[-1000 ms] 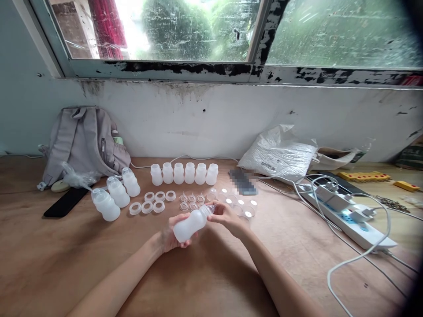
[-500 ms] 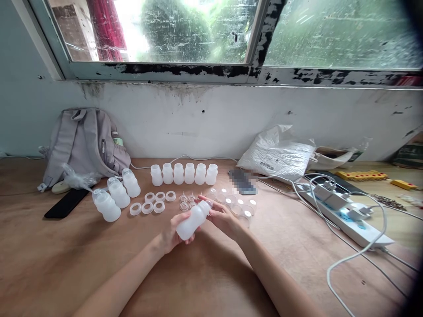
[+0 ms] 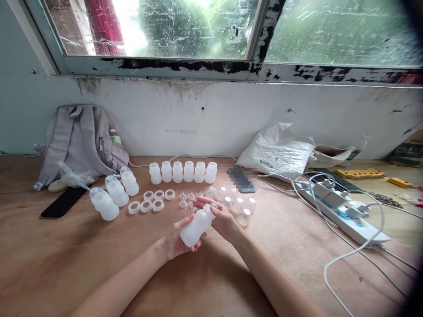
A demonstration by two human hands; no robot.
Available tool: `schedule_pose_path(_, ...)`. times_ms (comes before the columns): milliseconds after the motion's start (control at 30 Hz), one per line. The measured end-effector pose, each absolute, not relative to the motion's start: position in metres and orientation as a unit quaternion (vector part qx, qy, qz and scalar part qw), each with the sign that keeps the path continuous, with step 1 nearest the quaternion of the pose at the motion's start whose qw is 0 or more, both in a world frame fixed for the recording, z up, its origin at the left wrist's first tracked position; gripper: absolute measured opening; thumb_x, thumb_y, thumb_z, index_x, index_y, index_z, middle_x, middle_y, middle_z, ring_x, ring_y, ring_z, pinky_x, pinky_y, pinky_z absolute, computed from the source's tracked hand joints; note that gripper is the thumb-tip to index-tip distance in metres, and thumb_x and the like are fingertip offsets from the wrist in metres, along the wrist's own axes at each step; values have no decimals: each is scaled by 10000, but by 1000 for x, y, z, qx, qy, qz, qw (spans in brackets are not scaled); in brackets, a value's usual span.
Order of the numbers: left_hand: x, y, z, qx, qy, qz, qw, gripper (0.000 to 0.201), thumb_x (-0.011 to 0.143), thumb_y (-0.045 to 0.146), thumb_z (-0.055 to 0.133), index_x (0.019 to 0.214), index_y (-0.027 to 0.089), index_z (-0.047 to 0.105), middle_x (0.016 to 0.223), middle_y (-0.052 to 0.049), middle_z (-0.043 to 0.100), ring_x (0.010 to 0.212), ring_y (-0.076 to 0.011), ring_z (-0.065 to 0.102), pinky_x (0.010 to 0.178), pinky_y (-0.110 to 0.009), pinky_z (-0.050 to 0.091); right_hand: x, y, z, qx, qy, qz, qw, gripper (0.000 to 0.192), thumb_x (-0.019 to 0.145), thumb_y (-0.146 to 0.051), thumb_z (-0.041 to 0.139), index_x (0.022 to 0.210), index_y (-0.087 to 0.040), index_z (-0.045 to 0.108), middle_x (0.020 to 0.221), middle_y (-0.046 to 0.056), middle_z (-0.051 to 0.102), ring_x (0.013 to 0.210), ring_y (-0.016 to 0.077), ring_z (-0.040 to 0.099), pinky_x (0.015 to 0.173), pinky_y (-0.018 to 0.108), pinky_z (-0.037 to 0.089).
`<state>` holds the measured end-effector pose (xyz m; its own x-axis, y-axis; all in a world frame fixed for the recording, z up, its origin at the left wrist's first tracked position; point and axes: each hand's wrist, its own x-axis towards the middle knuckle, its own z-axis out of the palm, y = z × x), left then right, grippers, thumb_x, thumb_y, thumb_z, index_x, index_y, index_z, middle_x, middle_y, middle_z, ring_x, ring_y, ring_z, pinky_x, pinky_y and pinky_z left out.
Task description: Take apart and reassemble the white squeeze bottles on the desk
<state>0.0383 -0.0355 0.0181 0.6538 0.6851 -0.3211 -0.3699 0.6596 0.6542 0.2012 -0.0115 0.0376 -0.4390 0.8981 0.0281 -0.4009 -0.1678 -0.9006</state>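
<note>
Three capped baby bottles (image 3: 116,192), six plastic rings (image 3: 147,200), six open bottles (image 3: 188,172) standing behind, left hand (image 3: 174,240) clasped round a tilted frosted bottle (image 3: 196,226) above the table (image 3: 198,281), right hand (image 3: 224,221) cupped at its top, grip unclear, clear caps (image 3: 243,219), power strip (image 3: 343,213).

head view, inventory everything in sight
held baby bottle: one, white, centre
open baby bottles: six, white, back
capped baby bottles: three, white, left
collar rings: six, translucent, centre left
teats: several, clear, centre
caps: several, clear, right of teats
backpack: one, grey, back left
phone-like slab: one, black, left
mailer bag: one, silvery, right
power strip: one, white, right
window frame: one, grey, top
table: one, brown, below
left grip: one, bottle body
right grip: one, bottle top
</note>
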Motion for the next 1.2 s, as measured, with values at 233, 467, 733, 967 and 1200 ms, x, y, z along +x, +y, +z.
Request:
schedule_pose_path(233, 39, -40, 19, 309, 261, 352, 844, 367, 713, 402, 556, 932, 107, 544, 818, -62, 546, 569, -91, 502, 455, -181, 359, 203, -9, 33, -261, -462, 708, 467, 424, 708, -380, 604, 1089, -199, 555, 1061, 101, 588, 929, 231, 538, 675, 304, 431)
schedule_pose_path(467, 43, -29, 23, 619, 427, 456, 476, 530, 605, 263, 661, 1109, 180, 519, 913, -41, 589, 767, -172, 519, 662, -257, 407, 196, -9, 27, -348, -502, 588, 531, 346, 719, -346, 621, 1037, -217, 575, 1054, 60, 593, 994, 211, 499, 846, 325, 385)
schedule_pose_path(733, 34, -29, 16, 315, 263, 325, 852, 343, 716, 379, 506, 915, 101, 538, 764, -46, 532, 519, -86, 505, 422, -175, 338, 201, -10, 36, -286, -498, 674, 464, 454, 704, -400, 605, 1118, -227, 532, 1194, 86, 510, 939, 225, 516, 665, 295, 435)
schedule_pose_path(967, 38, -35, 27, 383, 293, 373, 793, 299, 723, 364, 527, 887, 114, 528, 788, -55, 546, 514, -91, 516, 423, -187, 355, 201, -8, 32, -283, -482, 670, 488, 453, 696, -378, 619, 1102, -195, 538, 1090, 92, 572, 952, 237, 517, 689, 308, 433)
schedule_pose_path(1200, 40, -35, 31, 529, 335, 397, 671, 310, 684, 379, 587, 854, 127, 528, 682, -27, 524, 527, -119, 508, 446, -218, 386, 201, -9, 32, -295, -473, 652, 514, 442, 654, -373, 664, 1053, -204, 574, 1065, 86, 595, 980, 244, 516, 805, 356, 406)
